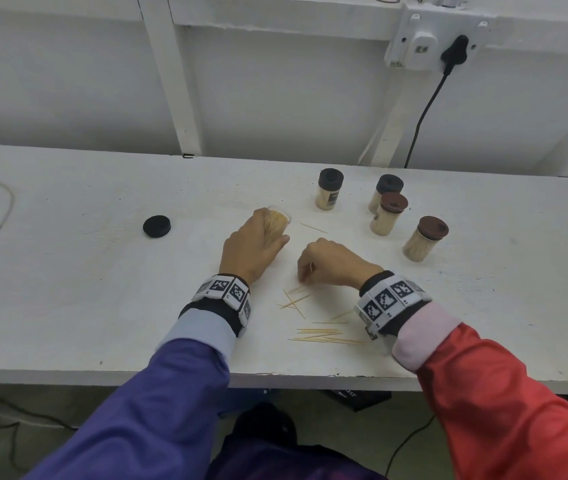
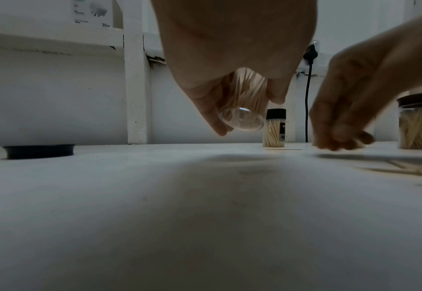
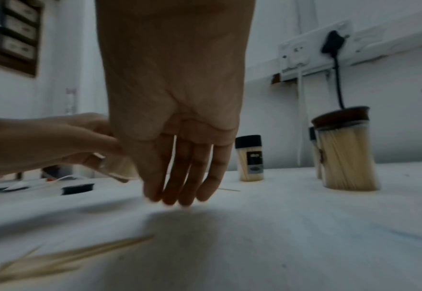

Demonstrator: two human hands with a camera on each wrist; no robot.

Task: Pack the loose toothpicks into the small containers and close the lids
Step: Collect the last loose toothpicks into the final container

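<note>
Hands by jars; card (image 2: 92, 12) marked "30w"

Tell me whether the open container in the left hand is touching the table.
Apart. The left wrist view shows the open container tilted in the left hand, with wall visible between its base and the table.

head: bright, even, edges bowed | wrists: dim, soft shadows beneath hands | right wrist: motion-blurred

Probably a plain workshop or utility room: a rough white-painted wooden bench (image 1: 68, 271) against white boarded walls, with a surface-mounted white socket plate (image 1: 428, 43) above its far edge.
</note>
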